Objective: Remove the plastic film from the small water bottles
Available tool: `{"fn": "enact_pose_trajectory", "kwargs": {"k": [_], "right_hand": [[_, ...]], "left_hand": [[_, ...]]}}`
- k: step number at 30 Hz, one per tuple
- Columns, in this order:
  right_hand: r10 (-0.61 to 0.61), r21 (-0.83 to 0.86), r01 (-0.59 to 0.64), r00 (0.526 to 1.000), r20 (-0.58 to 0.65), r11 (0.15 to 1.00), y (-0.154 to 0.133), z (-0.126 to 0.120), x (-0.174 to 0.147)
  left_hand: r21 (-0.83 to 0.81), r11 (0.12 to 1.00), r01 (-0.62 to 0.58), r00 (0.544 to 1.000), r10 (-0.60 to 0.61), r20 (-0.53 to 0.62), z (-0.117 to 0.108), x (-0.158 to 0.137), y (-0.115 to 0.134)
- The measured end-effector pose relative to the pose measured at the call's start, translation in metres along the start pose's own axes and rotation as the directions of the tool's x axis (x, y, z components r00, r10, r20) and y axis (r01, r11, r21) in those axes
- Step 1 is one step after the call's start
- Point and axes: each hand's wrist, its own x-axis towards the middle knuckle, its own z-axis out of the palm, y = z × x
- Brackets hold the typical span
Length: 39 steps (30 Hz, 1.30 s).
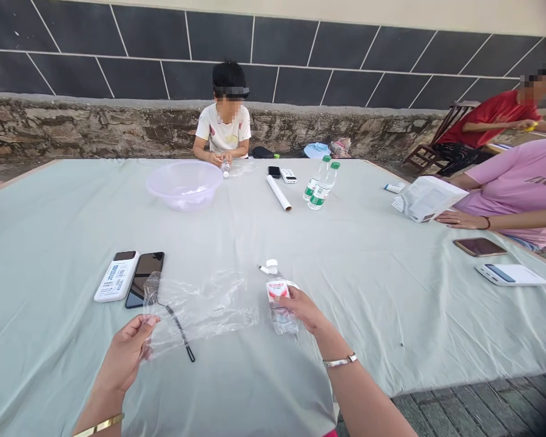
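Observation:
My left hand [130,349] pinches the near left edge of a clear plastic bag [209,306], which lies crumpled and spread over the cloth. My right hand [304,308] grips a small clear bottle [282,315] with a white cap and a red-and-white label, its cap end pointing away from me. A small white piece [262,269] lies beside the cap. Under the bag's left end sits a dark phone [146,279], with a black wrist strap [181,334] trailing toward me. To its left rests a white power bank [117,277].
A pale green cloth [359,267] covers the table. Farther off are a translucent purple basin [184,185], a white roll [279,193] and two green-capped bottles [323,188]. One person [225,124] sits opposite; another in pink [523,188] is at right, beside a white box [430,197].

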Motion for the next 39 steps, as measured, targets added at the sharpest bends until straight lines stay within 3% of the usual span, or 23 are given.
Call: {"fn": "enact_pose_trajectory", "kwargs": {"k": [2,4,7,9,12,16,19,23,24,25,27,28,30,31,35,37,39], "right_hand": [[-0.050,0.171,0.060,0.997,-0.062,0.983,-0.001,0.004,0.007],[-0.175,0.213,0.214,0.967,-0.188,0.953,-0.010,0.015,0.023],[-0.385,0.082,0.436,0.856,-0.345,0.896,-0.032,0.038,0.058],[-0.479,-0.052,0.498,0.795,-0.371,0.866,-0.044,0.052,0.081],[-0.521,-0.201,0.482,0.757,-0.395,0.853,-0.052,0.066,0.105],[-0.489,-0.303,0.390,0.766,-0.416,0.869,-0.049,0.065,0.116],[-0.506,-0.399,0.363,0.788,-0.352,0.842,-0.047,0.057,0.106],[-0.583,-0.536,0.327,0.693,-0.425,0.779,-0.041,0.055,0.063],[-0.632,-0.583,0.359,0.680,-0.372,0.729,-0.039,0.060,0.049],[-0.685,-0.633,0.424,0.689,-0.239,0.648,-0.037,0.067,0.036],[-0.711,-0.673,0.622,0.674,0.201,0.400,-0.037,0.088,0.016],[-0.664,-0.649,0.711,0.626,0.408,0.271,-0.038,0.100,0.011],[-0.531,-0.588,0.803,0.541,0.652,0.096,-0.042,0.122,0.011],[-0.469,-0.576,0.816,0.528,0.708,0.049,-0.045,0.131,0.014],[-0.283,-0.584,0.810,0.550,0.786,-0.048,-0.051,0.143,0.028],[-0.302,-0.583,0.811,0.543,0.784,-0.054,-0.051,0.136,0.025],[-0.363,-0.593,0.805,0.557,0.747,0.014,-0.052,0.122,0.016]], "left_hand": [[0.105,0.994,-0.004,0.999,0.000,0.039,-0.006,0.000,-0.005],[0.169,0.985,-0.035,0.997,0.023,0.069,-0.007,0.000,-0.008],[0.235,0.969,-0.081,0.992,0.056,0.111,-0.001,-0.002,-0.009],[0.258,0.961,-0.102,0.988,0.067,0.140,0.005,-0.002,-0.009],[0.247,0.960,-0.132,0.986,0.101,0.132,0.013,-0.002,-0.010],[0.306,0.935,-0.182,0.980,0.198,-0.019,0.021,-0.004,-0.010],[0.372,0.898,-0.237,0.964,0.266,-0.028,0.025,-0.007,-0.007],[0.465,0.833,-0.299,0.951,0.302,0.071,0.028,-0.008,-0.004],[0.501,0.808,-0.310,0.949,0.296,0.111,0.028,-0.008,-0.004],[0.537,0.780,-0.321,0.947,0.281,0.158,0.027,-0.008,-0.003],[0.596,0.727,-0.341,0.939,0.236,0.249,0.026,-0.010,-0.001],[0.619,0.704,-0.349,0.934,0.213,0.286,0.026,-0.011,0.000],[0.652,0.665,-0.365,0.927,0.194,0.321,0.023,-0.014,0.001],[0.663,0.651,-0.371,0.926,0.203,0.319,0.021,-0.015,0.002],[0.681,0.622,-0.386,0.922,0.274,0.273,0.008,-0.013,0.005],[0.694,0.608,-0.386,0.921,0.299,0.250,0.002,-0.011,0.008],[0.698,0.611,-0.373,0.926,0.289,0.241,-0.001,-0.010,0.012]]}}
